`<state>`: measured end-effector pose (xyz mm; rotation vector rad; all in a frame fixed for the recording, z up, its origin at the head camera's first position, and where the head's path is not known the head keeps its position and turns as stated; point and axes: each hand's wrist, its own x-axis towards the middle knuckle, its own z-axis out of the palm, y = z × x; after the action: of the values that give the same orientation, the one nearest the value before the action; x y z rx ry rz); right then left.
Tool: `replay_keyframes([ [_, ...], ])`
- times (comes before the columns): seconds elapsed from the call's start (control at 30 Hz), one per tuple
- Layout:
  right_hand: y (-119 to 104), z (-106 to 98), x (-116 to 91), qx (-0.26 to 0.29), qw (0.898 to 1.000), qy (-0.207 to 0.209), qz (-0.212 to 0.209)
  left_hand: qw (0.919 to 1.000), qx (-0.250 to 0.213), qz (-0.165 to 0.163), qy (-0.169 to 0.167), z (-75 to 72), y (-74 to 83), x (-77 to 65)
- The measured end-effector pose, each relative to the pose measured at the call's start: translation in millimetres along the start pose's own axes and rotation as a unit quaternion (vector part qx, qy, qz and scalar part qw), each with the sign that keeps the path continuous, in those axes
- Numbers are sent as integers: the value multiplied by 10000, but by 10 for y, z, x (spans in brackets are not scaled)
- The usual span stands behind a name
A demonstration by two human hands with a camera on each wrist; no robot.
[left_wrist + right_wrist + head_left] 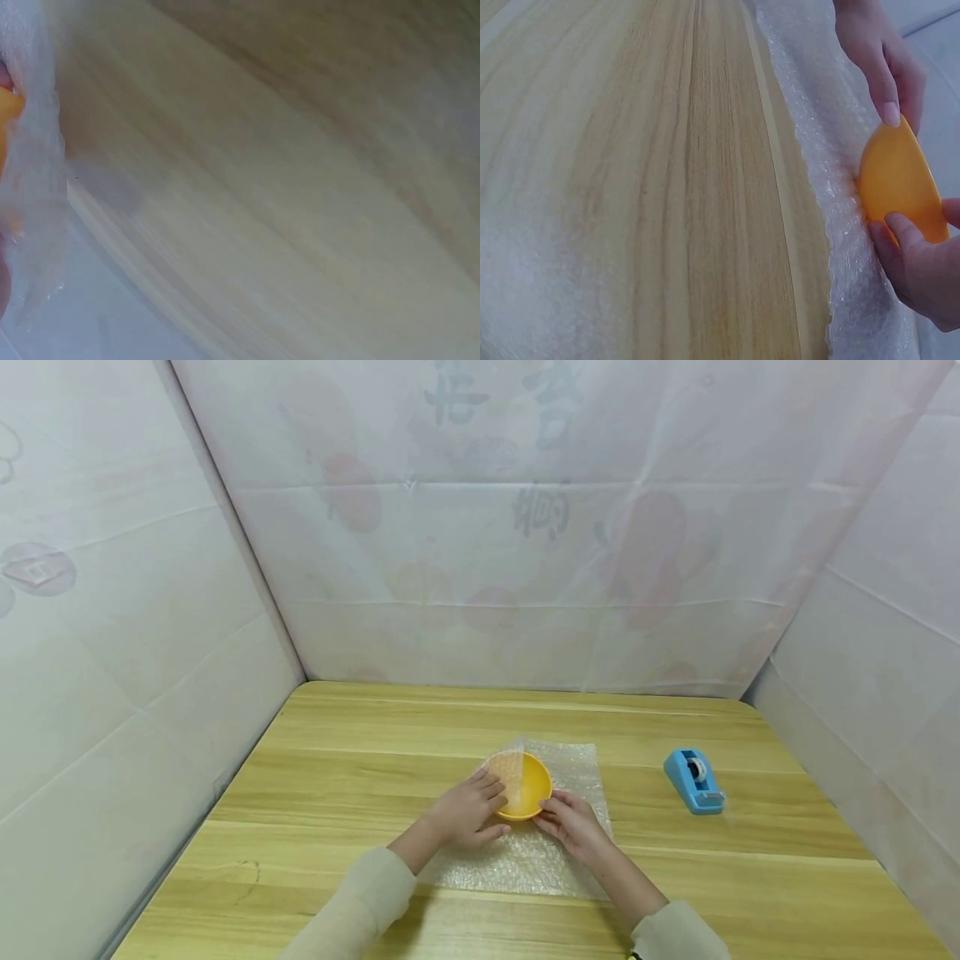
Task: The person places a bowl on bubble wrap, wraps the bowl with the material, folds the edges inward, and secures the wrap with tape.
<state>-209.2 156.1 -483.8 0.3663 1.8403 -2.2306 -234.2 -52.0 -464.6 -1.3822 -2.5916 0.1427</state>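
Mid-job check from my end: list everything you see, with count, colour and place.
Bowl: 1, yellow, on the bubble wrap, partly under its flap
Bubble wrap: 1 sheet, clear, on the table
Tape dispenser: 1, blue, on the table, right of the bubble wrap
Tape roll: 1, whitish with dark centre, in the dispenser
Table: 1, yellowish wood grain, under everything
Printed sheeting: 3 sides, whitish, behind and beside the table
Sleeves: 2, cream, on the forearms
Left hand: 1, bare, on the flap over the bowl
Right hand: 1, bare, gripping the bowl's rim
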Motion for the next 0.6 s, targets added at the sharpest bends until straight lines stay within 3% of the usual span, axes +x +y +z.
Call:
replay_keyframes([
  [0.37,-5,-34,6,-53,9999,-111,-66,9995,77,12,313,86,-14,30],
  [0.6,-101,-208,-6,-194,9995,119,-217,9989,98,-3,467,103,-10,40],
])
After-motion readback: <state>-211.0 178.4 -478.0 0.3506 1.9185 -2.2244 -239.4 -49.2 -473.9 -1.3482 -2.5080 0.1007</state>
